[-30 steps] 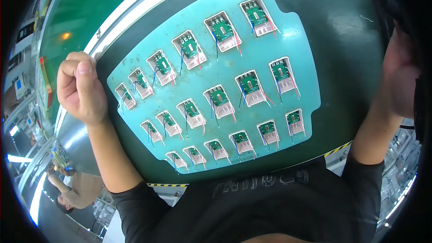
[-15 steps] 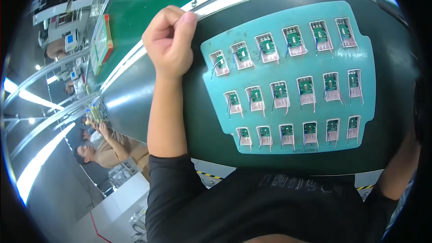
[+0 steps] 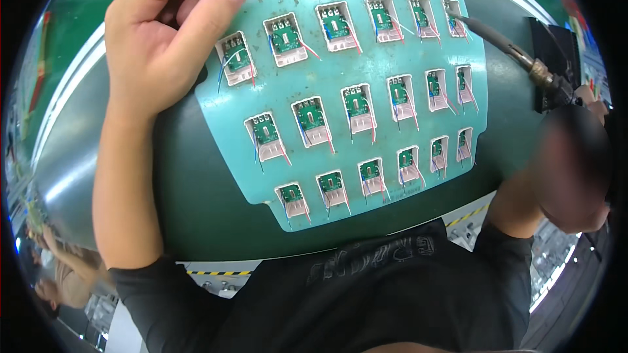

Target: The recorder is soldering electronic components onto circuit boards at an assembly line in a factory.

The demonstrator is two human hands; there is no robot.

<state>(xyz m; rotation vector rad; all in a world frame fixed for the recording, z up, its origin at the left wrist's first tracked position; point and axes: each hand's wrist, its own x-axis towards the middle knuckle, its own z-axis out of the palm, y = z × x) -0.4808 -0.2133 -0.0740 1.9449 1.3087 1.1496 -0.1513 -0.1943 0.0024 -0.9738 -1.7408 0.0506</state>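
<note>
A teal tray (image 3: 268, 95) lies on the dark green work surface. It carries rows of small white plastic housings (image 3: 269, 152), each with a green circuit board (image 3: 310, 114) and thin red and blue wires. My left hand (image 3: 160, 39) is over the tray's far left corner, fingers curled and thumb close to the forefinger; whatever they hold is hidden. On the right, my right hand (image 3: 572, 170) is blurred and partly dark, gripping what looks like a soldering iron (image 3: 504, 42). Its thin end reaches the far right housing of the back row.
A black block-like object (image 3: 556, 52) stands beyond the tray's right side, behind the iron. A pale metal rail (image 3: 72, 85) runs along the far edge of the surface. At the lower left, another person (image 3: 69, 274) sits at work.
The view has swung to the right, so the tray appears further left. My right hand and the soldering iron have come into view. My left thumb and forefinger have loosened from a tight fist.
</note>
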